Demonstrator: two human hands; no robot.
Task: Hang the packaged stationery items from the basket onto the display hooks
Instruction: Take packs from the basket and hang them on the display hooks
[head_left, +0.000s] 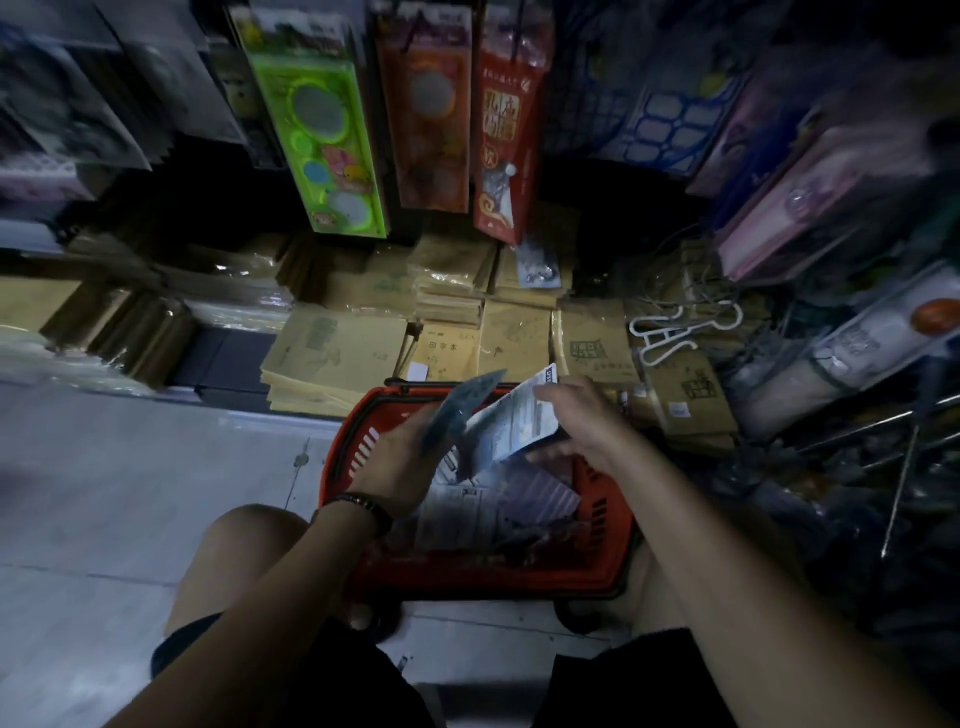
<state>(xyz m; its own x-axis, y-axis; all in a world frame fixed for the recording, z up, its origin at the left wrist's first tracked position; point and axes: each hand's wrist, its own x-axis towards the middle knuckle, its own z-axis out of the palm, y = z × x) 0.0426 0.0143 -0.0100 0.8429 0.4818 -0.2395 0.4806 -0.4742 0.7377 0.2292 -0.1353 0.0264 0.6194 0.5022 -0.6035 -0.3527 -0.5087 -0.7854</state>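
A red plastic basket (345, 457) sits on the floor between my knees, with several flat printed packets (467, 504) lying in it. Above the basket my left hand (400, 462) holds a blurred bluish packet (462, 410) that points up and to the right. My right hand (576, 421) grips a white packet with printed text (519, 415), its thumb under the lower edge. The two packets overlap near the middle. Above, a green packet (322, 119), an orange one (431, 104) and a red one (506, 119) hang on the display.
Stacks of brown exercise books (332, 353) fill the low shelf behind the basket. White plastic hooks (660, 332) lie on the books at the right. Bare metal display hooks (904, 467) stick out at the right, below pink and white packets (789, 208). Grey floor tiles (130, 467) lie to the left.
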